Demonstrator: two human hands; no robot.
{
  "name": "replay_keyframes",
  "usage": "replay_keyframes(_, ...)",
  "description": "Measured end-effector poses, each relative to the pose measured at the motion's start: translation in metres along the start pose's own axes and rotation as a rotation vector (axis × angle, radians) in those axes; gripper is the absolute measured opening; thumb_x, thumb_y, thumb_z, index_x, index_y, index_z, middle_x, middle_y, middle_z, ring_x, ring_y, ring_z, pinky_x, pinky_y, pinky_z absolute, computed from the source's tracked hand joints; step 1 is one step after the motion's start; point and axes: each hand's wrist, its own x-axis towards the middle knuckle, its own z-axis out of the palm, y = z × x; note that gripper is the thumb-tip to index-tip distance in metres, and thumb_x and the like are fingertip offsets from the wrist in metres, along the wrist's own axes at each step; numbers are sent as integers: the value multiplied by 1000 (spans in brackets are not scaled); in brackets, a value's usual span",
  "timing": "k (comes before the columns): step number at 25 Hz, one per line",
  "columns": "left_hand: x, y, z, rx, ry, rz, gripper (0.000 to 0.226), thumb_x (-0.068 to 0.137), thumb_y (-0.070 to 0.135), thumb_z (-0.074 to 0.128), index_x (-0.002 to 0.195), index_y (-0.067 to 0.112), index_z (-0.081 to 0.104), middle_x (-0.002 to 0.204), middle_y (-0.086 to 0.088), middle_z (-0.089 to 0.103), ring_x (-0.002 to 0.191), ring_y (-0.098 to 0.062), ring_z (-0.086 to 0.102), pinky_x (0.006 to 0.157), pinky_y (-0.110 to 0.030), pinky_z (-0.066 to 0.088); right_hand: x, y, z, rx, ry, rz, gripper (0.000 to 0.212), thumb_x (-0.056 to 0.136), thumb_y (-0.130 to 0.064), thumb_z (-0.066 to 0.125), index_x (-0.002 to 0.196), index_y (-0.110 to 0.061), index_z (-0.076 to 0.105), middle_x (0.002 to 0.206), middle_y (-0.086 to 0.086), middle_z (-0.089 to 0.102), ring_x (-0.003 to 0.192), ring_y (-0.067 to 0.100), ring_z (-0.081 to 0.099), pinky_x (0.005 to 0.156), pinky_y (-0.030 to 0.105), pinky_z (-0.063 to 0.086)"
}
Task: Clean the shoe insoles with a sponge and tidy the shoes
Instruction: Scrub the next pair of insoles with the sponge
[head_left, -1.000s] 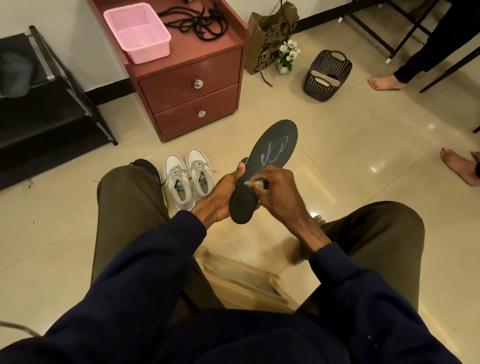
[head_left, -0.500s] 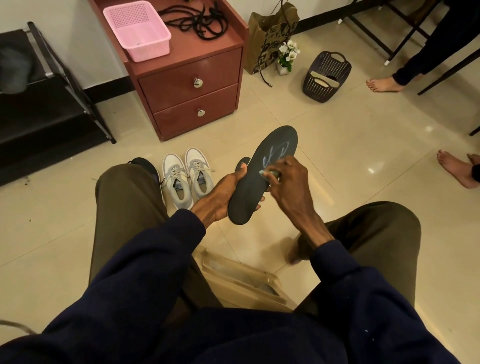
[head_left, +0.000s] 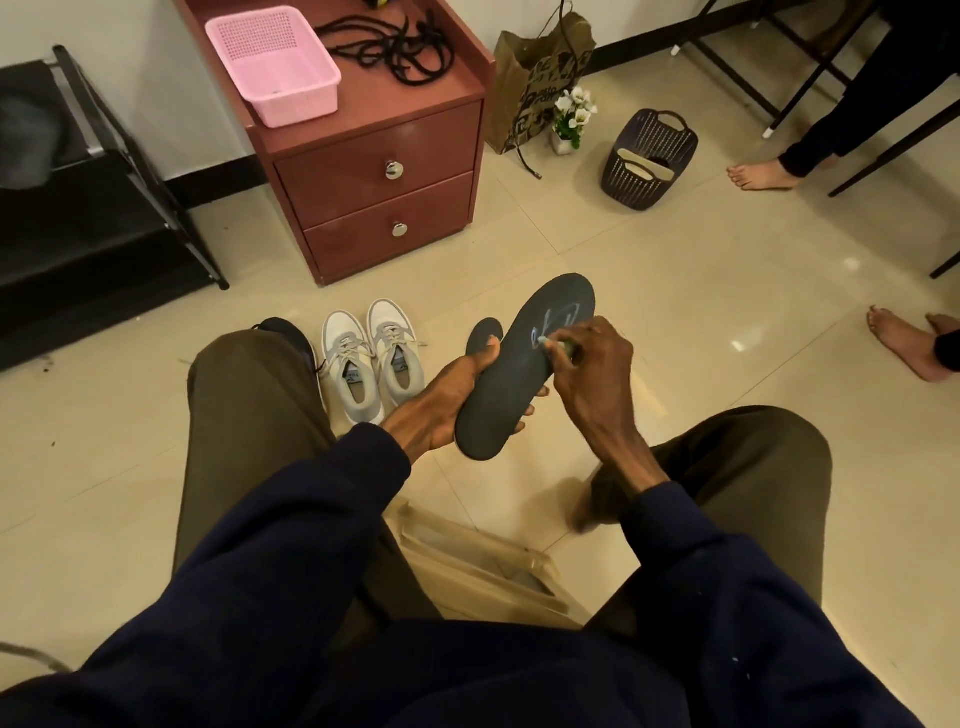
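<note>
My left hand (head_left: 447, 395) grips the heel end of a dark grey insole (head_left: 519, 384), thumb on top, holding it tilted over the floor between my knees. My right hand (head_left: 589, 364) pinches a small greenish sponge (head_left: 553, 344) and presses it on the insole's upper half, beside a light printed logo. A second dark insole (head_left: 482, 335) peeks out behind the first. A pair of white and grey sneakers (head_left: 371, 358) stands side by side on the tiles by my left knee. A dark shoe (head_left: 288, 332) is partly hidden behind that knee.
A red-brown two-drawer cabinet (head_left: 384, 197) carries a pink basket (head_left: 272, 65) and black laces (head_left: 395, 47). A black shoe rack (head_left: 78, 208) stands left. A paper bag (head_left: 540, 73), small flower pot (head_left: 571, 117) and dark basket (head_left: 649, 153) sit behind. Other people's bare feet (head_left: 904, 343) are right. A beige stool (head_left: 483, 566) is under me.
My right hand has slid the sponge up the insole from its heel half towards the logo. The left hand keeps the same hold.
</note>
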Motion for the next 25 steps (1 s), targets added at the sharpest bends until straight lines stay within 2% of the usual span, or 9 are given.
replay_keyframes(2,0,1,1,-38,57,-14,58,105,57,40,116,8,70,98,-14,75,78,-27,71,69,-38,60,-14,-18,8,117,-95,-62,5,88,-13,78,91,-13,81,85,2,69,75,10,59,69,25,50)
replay_keyframes(5,1,3,-4,-95,112,9,50,104,53,48,97,10,73,81,-9,74,69,-21,72,63,-33,60,-29,-45,20,177,-252,-190,4,86,-11,79,89,-12,81,81,2,68,70,7,55,67,15,43)
replay_keyframes(9,-3,3,3,-78,47,14,58,106,56,37,117,7,67,95,-14,75,78,-27,69,69,-39,59,-2,-17,3,69,-49,-17,7,90,-20,76,88,-14,80,82,2,68,70,12,58,65,24,47)
replay_keyframes(11,-1,0,4,-38,28,16,62,105,57,35,121,5,66,104,-16,74,84,-30,67,72,-40,58,-3,-9,-2,63,4,78,7,91,-20,75,89,-15,79,86,1,70,73,10,60,65,17,48)
replay_keyframes(13,2,-1,2,-62,57,5,60,104,58,41,120,6,67,103,-14,74,83,-28,69,72,-40,60,-14,-24,3,116,-62,39,4,89,-14,75,91,-13,79,87,0,71,74,9,62,66,9,45)
replay_keyframes(16,4,0,-3,-99,106,21,53,103,55,47,107,9,72,92,-10,76,78,-22,73,68,-34,61,-28,-46,13,159,-199,-116,9,84,-7,76,90,-13,79,85,-1,72,73,8,63,70,18,50)
replay_keyframes(21,1,1,2,-43,46,20,63,105,59,35,122,7,67,102,-14,75,83,-28,68,73,-40,58,-1,-11,-4,72,-19,59,4,88,-17,76,87,-18,79,85,-2,70,70,5,60,65,26,53)
replay_keyframes(23,2,-1,2,-35,45,8,62,105,59,35,120,8,67,101,-13,75,82,-28,68,73,-39,58,-7,-13,-2,64,-33,67,7,89,-14,73,87,-16,79,86,0,70,70,8,61,64,31,56)
replay_keyframes(25,1,0,1,-78,88,-1,54,105,56,40,115,11,69,97,-12,75,79,-26,70,70,-39,60,-20,-32,7,101,-135,11,8,86,-10,74,84,-14,80,81,-1,71,66,9,62,64,33,56)
